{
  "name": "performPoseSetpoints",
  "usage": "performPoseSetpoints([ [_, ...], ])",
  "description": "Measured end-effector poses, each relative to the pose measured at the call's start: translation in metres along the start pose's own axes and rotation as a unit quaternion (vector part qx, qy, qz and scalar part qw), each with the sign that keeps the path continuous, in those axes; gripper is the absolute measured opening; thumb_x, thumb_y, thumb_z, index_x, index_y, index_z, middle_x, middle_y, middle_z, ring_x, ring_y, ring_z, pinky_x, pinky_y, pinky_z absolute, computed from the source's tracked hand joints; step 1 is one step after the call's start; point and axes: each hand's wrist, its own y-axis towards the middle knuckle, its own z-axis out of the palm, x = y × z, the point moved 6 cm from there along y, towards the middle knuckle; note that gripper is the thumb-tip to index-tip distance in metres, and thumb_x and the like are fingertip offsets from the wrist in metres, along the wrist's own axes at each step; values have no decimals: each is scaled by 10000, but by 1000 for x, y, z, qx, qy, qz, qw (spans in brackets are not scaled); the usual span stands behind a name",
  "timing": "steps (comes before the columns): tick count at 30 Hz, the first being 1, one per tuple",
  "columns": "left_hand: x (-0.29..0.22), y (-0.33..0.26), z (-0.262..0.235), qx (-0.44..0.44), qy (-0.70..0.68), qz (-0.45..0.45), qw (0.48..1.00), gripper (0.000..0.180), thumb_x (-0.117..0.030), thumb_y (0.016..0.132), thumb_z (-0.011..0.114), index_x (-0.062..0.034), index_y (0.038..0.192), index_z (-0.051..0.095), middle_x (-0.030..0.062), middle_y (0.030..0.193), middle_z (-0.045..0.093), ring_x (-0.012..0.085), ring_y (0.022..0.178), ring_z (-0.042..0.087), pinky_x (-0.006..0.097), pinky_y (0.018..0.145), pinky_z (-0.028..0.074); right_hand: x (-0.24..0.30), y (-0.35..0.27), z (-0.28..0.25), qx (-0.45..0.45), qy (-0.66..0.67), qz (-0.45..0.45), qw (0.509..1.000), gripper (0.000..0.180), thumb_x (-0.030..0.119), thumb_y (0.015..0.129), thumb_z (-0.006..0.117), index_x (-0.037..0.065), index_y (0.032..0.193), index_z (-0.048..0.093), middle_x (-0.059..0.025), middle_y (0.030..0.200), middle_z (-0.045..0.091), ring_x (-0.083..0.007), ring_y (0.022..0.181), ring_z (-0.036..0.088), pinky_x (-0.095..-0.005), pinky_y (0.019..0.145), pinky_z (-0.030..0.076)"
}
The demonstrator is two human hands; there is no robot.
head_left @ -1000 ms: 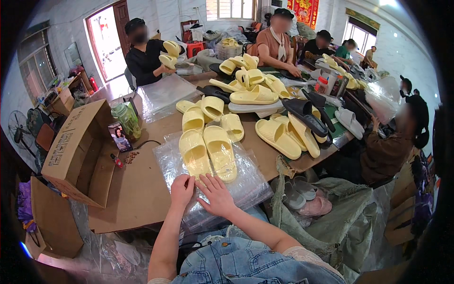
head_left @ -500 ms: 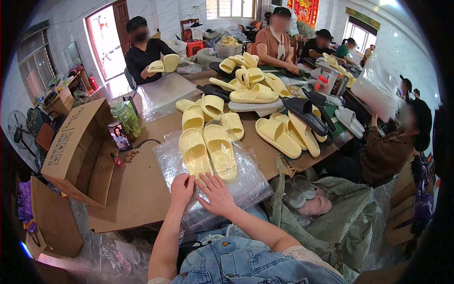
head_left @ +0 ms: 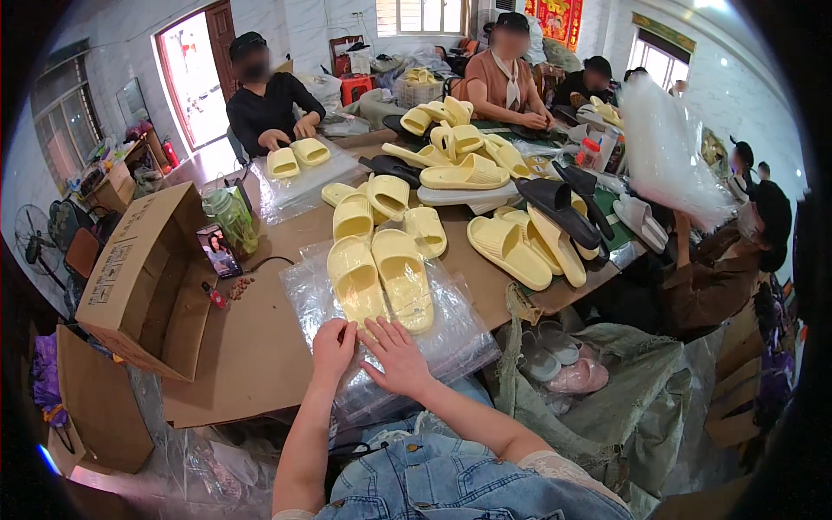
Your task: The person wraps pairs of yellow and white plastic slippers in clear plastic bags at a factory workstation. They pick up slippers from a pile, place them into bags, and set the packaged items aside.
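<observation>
A pair of pale yellow slide slippers (head_left: 405, 277) lies side by side before me, heels toward me. Clear plastic with bright glints covers them, so they appear to be inside a clear plastic bag (head_left: 451, 303) on top of a stack of similar bags. My left hand (head_left: 334, 348) is closed, its fingertips pinching the bag's near edge just below the left heel. Flat on the plastic lies my right hand (head_left: 399, 357), fingers stretched out, the fingertips touching the bag below the right heel. More yellow slippers (head_left: 388, 196) stand right behind the pair.
A heap of yellow slippers (head_left: 468, 173) and black slippers (head_left: 555, 208) covers the table beyond. An open cardboard box (head_left: 143, 277), a phone (head_left: 218, 250) and a green jar (head_left: 230, 217) stand left. A sack (head_left: 607, 416) with shoes hangs at right. Several co-workers sit around.
My hands stay in the same place. The far-left co-worker has lowered two yellow slippers onto plastic sheets. At right, another co-worker's clear plastic bundle has swung and shifted left.
</observation>
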Motion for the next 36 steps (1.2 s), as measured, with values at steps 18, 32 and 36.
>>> performPoseSetpoints([
  [18, -3, 0, 0, 25, -29, -52, 998, 218, -219, 860, 723, -31, 926, 633, 112, 739, 613, 230, 663, 595, 376, 616, 478, -22, 23, -172, -206, 242, 73, 945, 201, 125, 850, 720, 67, 1042, 697, -96, 1010, 691, -292, 927, 656, -383, 804, 519],
  [32, -133, 16, 25, 51, 17, 252, 966, 222, -179, 809, 757, -72, 973, 654, 111, 1005, 618, 338, 1003, 554, 434, 882, 466, -255, -127, -391, -449, -196, 339, 803, 371, 218, 926, 681, -26, 1182, 570, -163, 1151, 626, -269, 1033, 597, -352, 901, 459],
  [36, -124, 10, 41, 112, 28, 205, 972, 263, -199, 820, 735, -37, 1013, 660, 147, 1074, 627, 341, 1058, 555, 439, 944, 450, -232, -154, -342, -523, 205, 326, 760, 267, 200, 972, 647, -14, 1101, 554, -44, 977, 581, -115, 917, 549, -296, 753, 480],
])
